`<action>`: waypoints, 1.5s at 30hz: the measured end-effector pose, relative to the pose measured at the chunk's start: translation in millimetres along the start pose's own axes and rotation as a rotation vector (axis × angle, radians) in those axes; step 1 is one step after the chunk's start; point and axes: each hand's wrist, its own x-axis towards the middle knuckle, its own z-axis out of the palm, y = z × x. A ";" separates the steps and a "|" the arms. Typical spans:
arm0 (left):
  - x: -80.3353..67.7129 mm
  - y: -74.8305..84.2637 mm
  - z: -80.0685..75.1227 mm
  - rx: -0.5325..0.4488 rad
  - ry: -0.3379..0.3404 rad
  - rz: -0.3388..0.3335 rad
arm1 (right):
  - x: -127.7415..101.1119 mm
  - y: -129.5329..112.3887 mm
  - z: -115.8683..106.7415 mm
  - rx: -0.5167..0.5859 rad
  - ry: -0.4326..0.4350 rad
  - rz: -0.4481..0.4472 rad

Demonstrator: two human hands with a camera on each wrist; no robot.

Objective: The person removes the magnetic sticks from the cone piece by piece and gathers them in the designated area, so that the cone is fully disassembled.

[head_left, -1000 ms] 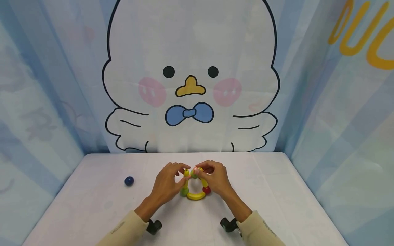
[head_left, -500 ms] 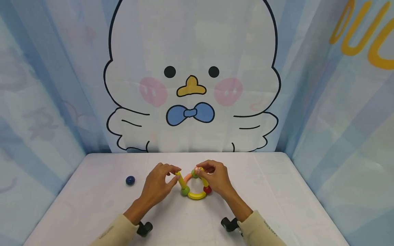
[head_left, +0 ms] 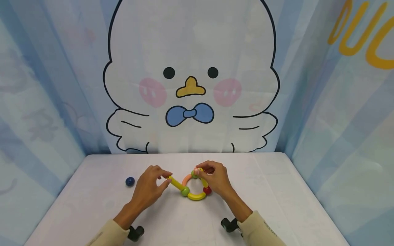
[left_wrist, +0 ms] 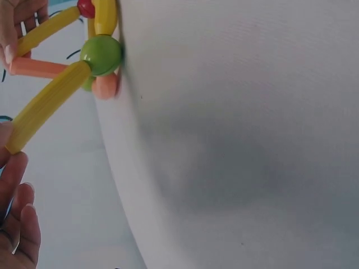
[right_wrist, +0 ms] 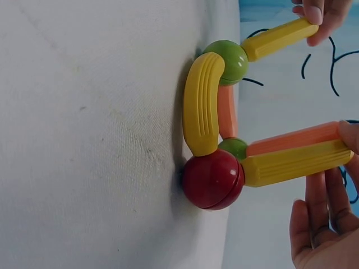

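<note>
A toy ring of coloured sticks and balls [head_left: 195,187] stands on the white table [head_left: 261,191]. It has a curved yellow piece [right_wrist: 202,112], a red ball [right_wrist: 213,178] and a green ball [left_wrist: 101,54]. A straight yellow stick [head_left: 176,184] juts left from the lower green ball [head_left: 185,191]. My left hand [head_left: 164,179] pinches that stick's free end. My right hand [head_left: 200,172] pinches the ring's top, where an orange stick [right_wrist: 291,140] and a yellow stick [right_wrist: 294,163] meet. In the right wrist view the left hand's fingertips [right_wrist: 320,14] grip the straight stick [right_wrist: 279,37].
A dark blue ball [head_left: 130,181] lies alone on the table left of my left hand. A cloth backdrop with a cartoon chick [head_left: 191,85] stands behind the table, and blue cloth walls [head_left: 344,136] close both sides. Black wrist cameras [head_left: 229,224] sit under my sleeves.
My left hand has swung the straight yellow stick out and down to the left, pivoting on the lower green ball. The right hand and the ring have stayed put.
</note>
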 end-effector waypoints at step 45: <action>4.1 -31.4 3.1 0.176 -0.401 -0.089 | -1.5 -0.2 -1.6 0.018 -0.016 -0.001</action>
